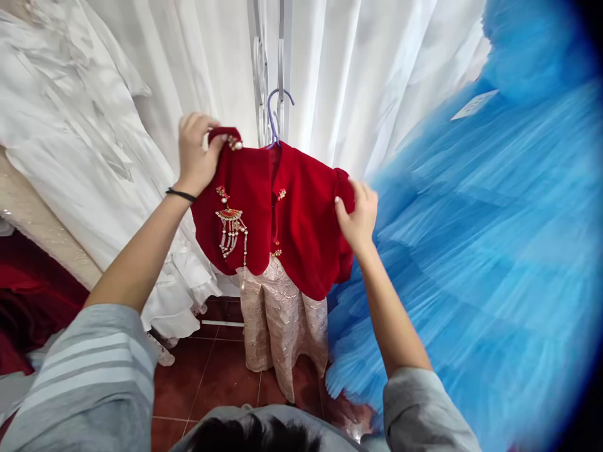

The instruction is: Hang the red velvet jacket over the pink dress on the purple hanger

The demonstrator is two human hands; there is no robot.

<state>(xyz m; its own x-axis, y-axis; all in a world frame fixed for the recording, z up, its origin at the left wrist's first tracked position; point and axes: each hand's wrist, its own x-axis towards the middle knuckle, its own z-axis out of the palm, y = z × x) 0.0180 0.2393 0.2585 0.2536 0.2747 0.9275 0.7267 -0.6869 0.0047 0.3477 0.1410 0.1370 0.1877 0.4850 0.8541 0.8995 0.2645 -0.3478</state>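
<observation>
A short red velvet jacket (pixel 301 213) hangs in front of me on a purple hanger (pixel 272 116). My left hand (pixel 198 150) is closed on the jacket's upper left edge, pinching a folded corner with a pearl trim. On the other side, my right hand (pixel 358 213) grips the gathered red fabric at the shoulder or sleeve. A fan-shaped brooch (pixel 229 216) with beaded tassels decorates the left front, and small gold fasteners line the opening. Below the jacket hangs a pale pink, shiny skirt (pixel 285 320).
White dresses (pixel 98 150) hang at the left, with dark red fabric (pixel 28 307) lower down. A large blue tulle gown (pixel 471 251) fills the right side. Behind are a white curtain (pixel 348 69) and a metal rack post (pixel 281 37). The floor (pixel 207 376) is red tile.
</observation>
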